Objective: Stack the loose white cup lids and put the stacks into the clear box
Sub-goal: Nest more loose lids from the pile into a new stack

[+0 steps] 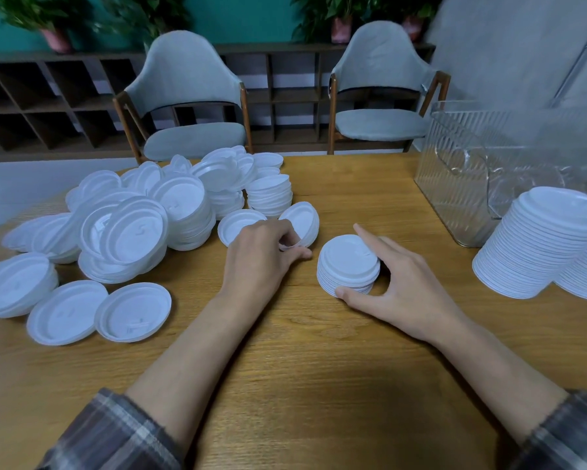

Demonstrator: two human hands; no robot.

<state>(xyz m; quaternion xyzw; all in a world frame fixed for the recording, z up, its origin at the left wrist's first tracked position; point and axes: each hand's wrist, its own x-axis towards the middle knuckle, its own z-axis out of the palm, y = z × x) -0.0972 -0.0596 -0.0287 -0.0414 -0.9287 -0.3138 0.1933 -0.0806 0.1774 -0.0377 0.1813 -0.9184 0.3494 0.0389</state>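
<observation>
Head view, entries running left to right.

1. Heap of loose white plastic cup lids (129,232): lay on the left of the wooden table (285,368), partly in short nested piles.
2. Left hand (261,256): fingers curled, pinching the low rim of one tilted white lid (302,218) at the heap's right edge.
3. Short stack of white lids (348,266): stood dome-up just beside that hand. The right hand (410,286) cupped it, thumb at the near base and index finger round the far side.
4. Clear ribbed plastic box (455,184): stood back right; its contents could not be told.
5. Tall stacks of white lids (539,249): stood outside the box, far right.

Handling note: the pinched lid probably needed matching dome-up to the stack, then lowering level while the right hand steadied the sides. A crooked rim would likely keep it from nesting.
</observation>
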